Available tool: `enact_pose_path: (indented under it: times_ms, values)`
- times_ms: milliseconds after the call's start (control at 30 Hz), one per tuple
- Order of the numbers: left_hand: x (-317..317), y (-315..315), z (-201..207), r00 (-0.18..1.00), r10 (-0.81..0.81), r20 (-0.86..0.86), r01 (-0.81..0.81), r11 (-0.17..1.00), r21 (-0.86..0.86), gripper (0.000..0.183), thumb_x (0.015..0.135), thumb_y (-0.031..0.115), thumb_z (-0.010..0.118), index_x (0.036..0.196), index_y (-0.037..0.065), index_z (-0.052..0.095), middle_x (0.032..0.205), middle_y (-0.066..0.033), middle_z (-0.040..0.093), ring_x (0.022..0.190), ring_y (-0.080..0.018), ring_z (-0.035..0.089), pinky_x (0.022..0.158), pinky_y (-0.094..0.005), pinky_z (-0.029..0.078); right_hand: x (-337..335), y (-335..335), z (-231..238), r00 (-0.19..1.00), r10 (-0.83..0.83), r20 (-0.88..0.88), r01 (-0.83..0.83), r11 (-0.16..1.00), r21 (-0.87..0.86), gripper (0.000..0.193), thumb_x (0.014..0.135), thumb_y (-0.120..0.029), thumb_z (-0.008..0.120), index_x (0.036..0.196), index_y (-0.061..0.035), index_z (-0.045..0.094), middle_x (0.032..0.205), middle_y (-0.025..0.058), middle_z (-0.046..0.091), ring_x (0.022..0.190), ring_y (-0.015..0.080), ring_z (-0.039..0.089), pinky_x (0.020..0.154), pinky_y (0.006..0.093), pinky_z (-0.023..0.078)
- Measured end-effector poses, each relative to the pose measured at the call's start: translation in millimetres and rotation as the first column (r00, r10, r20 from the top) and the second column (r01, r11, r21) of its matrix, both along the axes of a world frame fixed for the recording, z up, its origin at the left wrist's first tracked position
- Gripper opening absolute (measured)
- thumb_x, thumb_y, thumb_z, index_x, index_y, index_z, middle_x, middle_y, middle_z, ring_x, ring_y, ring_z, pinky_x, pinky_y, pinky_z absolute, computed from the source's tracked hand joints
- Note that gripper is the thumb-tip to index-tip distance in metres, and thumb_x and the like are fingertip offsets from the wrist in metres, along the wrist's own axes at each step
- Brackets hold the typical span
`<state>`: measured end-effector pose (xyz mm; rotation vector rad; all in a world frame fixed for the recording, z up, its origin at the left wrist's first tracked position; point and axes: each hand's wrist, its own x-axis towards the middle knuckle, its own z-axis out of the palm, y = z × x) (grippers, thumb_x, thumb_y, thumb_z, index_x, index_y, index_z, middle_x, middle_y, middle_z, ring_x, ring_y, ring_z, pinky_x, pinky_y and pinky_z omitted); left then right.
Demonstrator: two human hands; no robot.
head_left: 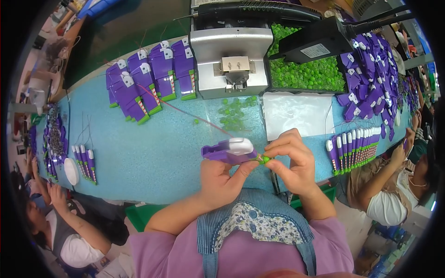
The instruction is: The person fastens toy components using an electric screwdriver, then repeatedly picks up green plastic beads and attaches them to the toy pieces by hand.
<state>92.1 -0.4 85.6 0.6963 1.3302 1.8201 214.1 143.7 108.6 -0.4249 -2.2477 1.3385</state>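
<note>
Workers [387, 206] flank the blue table [153, 162]; left hand [220, 184] and right hand [295, 164] clamp one purple-and-green piece [232, 153].

"Twelve o'clock?"
"A machine [232, 41]: smooth metal, satin sheen."
"Between one and two?"
"Green beads [303, 74], glossy plastic."
"Ten?"
"Purple pieces [132, 99], smooth plastic."
"Dial's centre?"
"The held piece [233, 152], smooth plastic too."
"Near five?"
"An apron [254, 218], matt cloth."

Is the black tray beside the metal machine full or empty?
Not empty: green pieces cover the visible floor of the tray; how deep, I cannot tell.
</note>
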Motion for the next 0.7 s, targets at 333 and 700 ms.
enact_pose_path:
  times_ms: [333,700]
  values:
    - [-21,-20,0,0.994,0.104,0.04,-0.102,0.994,-0.049,0.02,0.086,0.0,0.06,0.105,-0.003,0.055,0.096,-0.0122,0.065,0.088,-0.0173,0.063,0.078,-0.0325,0.052,-30,-6,-9,0.983,0.174,0.063,-0.166,0.979,-0.121,0.011,0.074,-0.005,0.075,0.081,-0.0034,0.066,0.082,0.0082,0.065,0.079,0.0225,0.058,0.07,0.0312,0.046]
    - [-151,-72,-10,0.644,0.649,-0.405,-0.76,0.606,-0.236,0.029,0.079,0.013,0.074,0.093,0.001,0.051,0.073,-0.0022,0.052,0.062,-0.0089,0.048,0.055,-0.0294,0.044,-136,-19,-40,0.911,0.358,0.203,-0.409,0.739,0.535,0.017,0.073,0.004,0.061,0.09,0.001,0.061,0.089,0.0094,0.059,0.089,0.0287,0.059,0.074,0.0379,0.05]
